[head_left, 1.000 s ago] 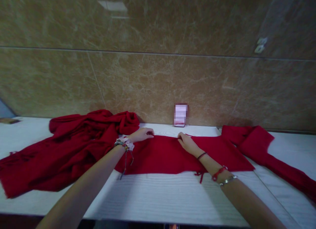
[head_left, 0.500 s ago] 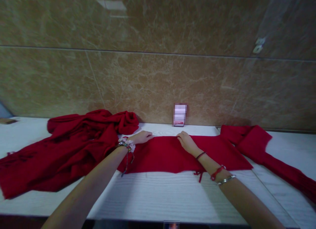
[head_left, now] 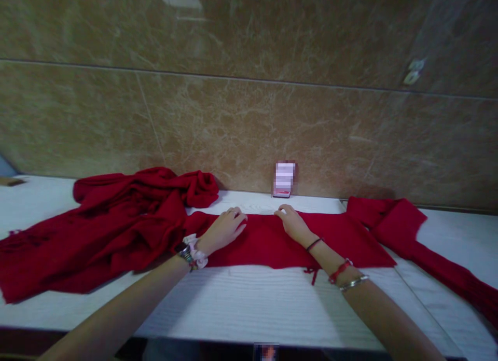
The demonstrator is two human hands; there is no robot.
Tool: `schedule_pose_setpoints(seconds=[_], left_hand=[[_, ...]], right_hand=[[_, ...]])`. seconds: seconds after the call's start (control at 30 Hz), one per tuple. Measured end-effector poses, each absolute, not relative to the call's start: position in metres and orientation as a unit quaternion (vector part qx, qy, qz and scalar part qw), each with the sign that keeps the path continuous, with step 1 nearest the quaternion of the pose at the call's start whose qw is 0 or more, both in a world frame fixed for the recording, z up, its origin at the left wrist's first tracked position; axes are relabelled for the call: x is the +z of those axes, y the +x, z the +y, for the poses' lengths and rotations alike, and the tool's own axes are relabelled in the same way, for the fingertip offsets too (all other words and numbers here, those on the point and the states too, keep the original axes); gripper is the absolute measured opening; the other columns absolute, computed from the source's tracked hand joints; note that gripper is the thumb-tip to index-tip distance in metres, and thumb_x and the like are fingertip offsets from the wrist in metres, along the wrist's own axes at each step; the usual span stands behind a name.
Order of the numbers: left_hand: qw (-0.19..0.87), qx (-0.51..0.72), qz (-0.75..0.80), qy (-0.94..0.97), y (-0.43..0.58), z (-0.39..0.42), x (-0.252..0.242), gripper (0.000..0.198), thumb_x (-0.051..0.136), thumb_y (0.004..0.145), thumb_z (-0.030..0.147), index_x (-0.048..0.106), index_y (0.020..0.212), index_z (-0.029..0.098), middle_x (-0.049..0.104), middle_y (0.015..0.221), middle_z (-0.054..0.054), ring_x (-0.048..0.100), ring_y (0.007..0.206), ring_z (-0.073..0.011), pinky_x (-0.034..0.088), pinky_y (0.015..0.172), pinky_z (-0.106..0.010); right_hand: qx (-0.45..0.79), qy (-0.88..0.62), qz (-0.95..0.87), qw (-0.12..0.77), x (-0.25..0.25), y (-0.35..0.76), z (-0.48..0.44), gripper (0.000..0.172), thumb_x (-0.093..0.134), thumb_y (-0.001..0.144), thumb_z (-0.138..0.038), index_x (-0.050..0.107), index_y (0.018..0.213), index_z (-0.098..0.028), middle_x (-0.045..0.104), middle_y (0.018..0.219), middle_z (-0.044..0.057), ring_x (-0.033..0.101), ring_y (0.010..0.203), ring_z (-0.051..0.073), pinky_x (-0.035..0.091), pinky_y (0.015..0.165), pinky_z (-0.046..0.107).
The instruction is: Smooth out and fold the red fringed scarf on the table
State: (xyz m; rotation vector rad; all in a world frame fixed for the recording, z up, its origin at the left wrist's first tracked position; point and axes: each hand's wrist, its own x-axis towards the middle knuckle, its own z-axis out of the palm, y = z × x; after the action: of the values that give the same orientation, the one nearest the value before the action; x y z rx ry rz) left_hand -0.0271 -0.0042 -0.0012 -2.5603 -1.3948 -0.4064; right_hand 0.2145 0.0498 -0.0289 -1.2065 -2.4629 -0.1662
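Observation:
A red knit garment point(head_left: 259, 244) lies folded into a long flat strip along the white table. My left hand point(head_left: 225, 228) rests on the strip toward its left end, fingers apart and slightly bent, gripping nothing. At the strip's far edge, my right hand point(head_left: 291, 223) has its fingers curled around the cloth. A sleeve-like part point(head_left: 400, 228) lies doubled over on the right, and its long ribbed end trails toward the lower right. A small tuft of red threads point(head_left: 312, 274) pokes out from the near edge.
A crumpled red fringed cloth point(head_left: 128, 231) is heaped on the left. A small upright card or screen point(head_left: 284, 179), blurred out, leans on the brown marbled wall point(head_left: 233, 122). The white table point(head_left: 249, 304) has a seam at right. A brown piece point(head_left: 11, 181) sits far left.
My left hand has come off the far edge and moved slightly nearer onto the cloth, its fingers spreading. My right hand stays nearly in place. The view has shifted slightly.

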Motion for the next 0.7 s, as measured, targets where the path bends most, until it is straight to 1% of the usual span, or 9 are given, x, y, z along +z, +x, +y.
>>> schedule_pose_setpoints(seconds=[0.1, 0.17, 0.23, 0.3, 0.43, 0.53, 0.63, 0.7], left_hand=[[0.059, -0.115, -0.458, -0.88, -0.042, -0.028, -0.009, 0.032, 0.037, 0.086, 0.035, 0.049, 0.11, 0.017, 0.048, 0.107, -0.009, 0.047, 0.098, -0.0194, 0.039, 0.085, -0.033], [0.038, -0.096, -0.453, -0.885, -0.057, -0.035, -0.014, 0.039, 0.033, 0.087, 0.038, 0.042, 0.12, 0.02, 0.043, 0.119, -0.009, 0.042, 0.109, -0.021, 0.036, 0.09, -0.035], [0.023, -0.074, -0.45, -0.89, -0.07, -0.037, -0.017, 0.042, 0.03, 0.088, 0.038, 0.038, 0.126, 0.023, 0.037, 0.128, -0.009, 0.035, 0.117, -0.0228, 0.032, 0.095, -0.038], [0.015, -0.048, -0.448, -0.893, -0.076, -0.034, -0.015, 0.043, 0.029, 0.088, 0.038, 0.035, 0.128, 0.023, 0.033, 0.132, -0.009, 0.031, 0.12, -0.0238, 0.029, 0.097, -0.04], [0.024, -0.036, -0.455, -0.889, -0.063, -0.034, -0.003, 0.041, 0.034, 0.087, 0.037, 0.042, 0.123, 0.02, 0.04, 0.125, -0.012, 0.039, 0.114, -0.0226, 0.032, 0.095, -0.037], [0.02, -0.048, -0.437, -0.898, -0.046, -0.042, 0.006, 0.042, 0.034, 0.086, 0.042, 0.045, 0.121, 0.021, 0.04, 0.124, -0.012, 0.039, 0.114, -0.023, 0.032, 0.095, -0.038], [-0.032, 0.001, -0.433, -0.901, -0.041, -0.048, 0.009, 0.054, 0.035, 0.082, 0.053, 0.035, 0.128, 0.025, 0.029, 0.135, -0.011, 0.026, 0.123, -0.0276, 0.026, 0.097, -0.044], [-0.066, 0.041, -0.44, -0.895, -0.043, -0.05, 0.008, 0.061, 0.036, 0.08, 0.057, 0.025, 0.133, 0.027, 0.02, 0.141, -0.011, 0.016, 0.127, -0.0303, 0.021, 0.098, -0.048]], right_hand=[[-0.031, -0.43, -0.89, 0.147, -0.028, 0.215, 0.049, 0.037, 0.035, 0.078, 0.001, 0.059, 0.102, -0.014, 0.056, 0.101, 0.009, 0.047, 0.098, 0.016, 0.036, 0.088, 0.026], [-0.016, -0.438, -0.89, 0.129, -0.028, 0.215, 0.048, 0.038, 0.034, 0.079, 0.0, 0.057, 0.106, -0.014, 0.057, 0.101, 0.009, 0.048, 0.097, 0.015, 0.037, 0.087, 0.025], [-0.017, -0.442, -0.888, 0.124, -0.028, 0.215, 0.048, 0.039, 0.034, 0.079, -0.001, 0.056, 0.108, -0.013, 0.057, 0.104, 0.009, 0.048, 0.097, 0.015, 0.038, 0.086, 0.024], [-0.023, -0.441, -0.889, 0.122, -0.028, 0.215, 0.048, 0.038, 0.034, 0.08, -0.002, 0.056, 0.109, -0.013, 0.056, 0.105, 0.01, 0.049, 0.097, 0.016, 0.038, 0.087, 0.024], [-0.035, -0.433, -0.893, 0.12, -0.023, 0.213, 0.046, 0.035, 0.035, 0.081, -0.004, 0.058, 0.107, -0.01, 0.056, 0.106, 0.012, 0.048, 0.1, 0.017, 0.038, 0.088, 0.027], [-0.027, -0.405, -0.901, 0.155, -0.011, 0.208, 0.032, 0.033, 0.036, 0.082, -0.008, 0.057, 0.107, -0.009, 0.054, 0.111, 0.014, 0.046, 0.105, 0.017, 0.037, 0.091, 0.03], [0.032, -0.332, -0.922, 0.198, 0.0, 0.206, 0.0, 0.033, 0.038, 0.084, -0.017, 0.053, 0.113, -0.013, 0.054, 0.113, 0.011, 0.046, 0.107, 0.017, 0.037, 0.093, 0.033], [0.085, -0.265, -0.947, 0.158, 0.004, 0.208, -0.025, 0.039, 0.042, 0.084, -0.029, 0.047, 0.121, -0.016, 0.051, 0.12, 0.01, 0.043, 0.112, 0.017, 0.035, 0.096, 0.034]])
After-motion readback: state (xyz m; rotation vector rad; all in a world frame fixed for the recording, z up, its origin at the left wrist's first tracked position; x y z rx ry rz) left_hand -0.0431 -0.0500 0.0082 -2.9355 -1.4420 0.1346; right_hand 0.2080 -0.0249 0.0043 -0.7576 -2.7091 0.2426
